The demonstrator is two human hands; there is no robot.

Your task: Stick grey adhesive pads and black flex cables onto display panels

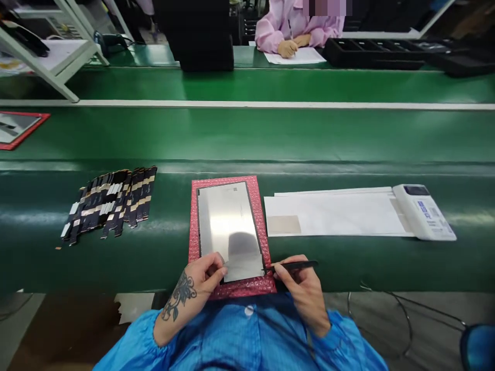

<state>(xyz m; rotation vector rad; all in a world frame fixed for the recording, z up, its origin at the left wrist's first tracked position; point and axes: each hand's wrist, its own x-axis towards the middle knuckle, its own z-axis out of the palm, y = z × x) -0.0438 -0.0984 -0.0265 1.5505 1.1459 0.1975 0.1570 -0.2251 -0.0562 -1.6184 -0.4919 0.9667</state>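
Observation:
A flat display panel [224, 221] with a silvery, reflective back lies on a red bubble-wrap sheet [197, 188] at the table's front edge. My left hand [207, 273] rests at the panel's lower left, thumb and forefinger pinched together; whatever lies between them is too small to make out. In my right hand [301, 286] is a pair of black tweezers [297, 265], held nearly level. Their tips point left and meet the panel's lower right corner. Left of the bubble wrap sits a pile of dark flex cables [112, 201] with gold and silver patches.
White paper sheets [336, 214] lie to the right, with a white box-like device [425, 212] at their end. Another panel on red wrap [23, 129] is at far left. Across the green table [270, 134], a person in pink [278, 26] writes beside black trays [375, 54].

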